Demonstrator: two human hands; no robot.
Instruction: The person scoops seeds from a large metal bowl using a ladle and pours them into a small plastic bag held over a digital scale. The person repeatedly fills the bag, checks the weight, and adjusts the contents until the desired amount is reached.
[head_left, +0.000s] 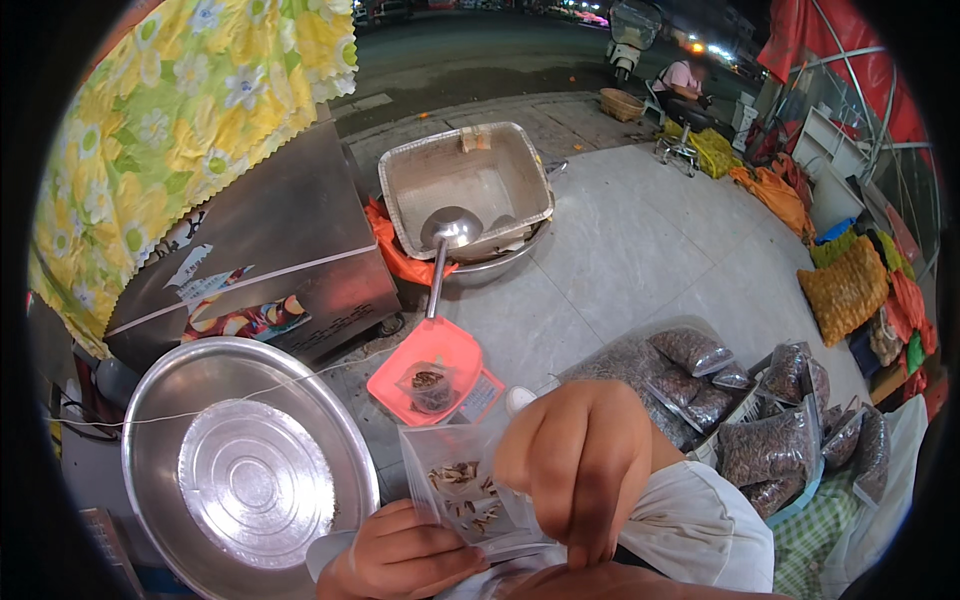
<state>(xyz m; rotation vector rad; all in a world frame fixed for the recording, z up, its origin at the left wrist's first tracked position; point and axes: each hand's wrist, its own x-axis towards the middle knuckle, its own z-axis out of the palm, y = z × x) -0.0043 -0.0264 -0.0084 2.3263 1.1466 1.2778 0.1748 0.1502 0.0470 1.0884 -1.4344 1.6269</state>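
A clear plastic zip bag (474, 487) with small brown pieces inside lies between my two hands, its zip edge towards me. My left hand (412, 551) pinches the near left corner of that edge. Bent over the bag's right side, my right hand (589, 457) points its fingers down at the other end of the zip edge; it covers part of the bag, and its grip is partly hidden. Just beyond is a pink plastic tray (390, 379), seemingly on a weighing scale (484, 397). In the tray sits another clear bag (427, 386) of brown pieces.
A large metal basin (255, 480) stands at left, crossed by a thin cord. Behind the tray, a metal ladle (451, 226) rests on a rectangular basket (480, 176). Filled clear bags (769, 446) are heaped at right. A metal cabinet (285, 217) stands left; a person (675, 86) sits far off.
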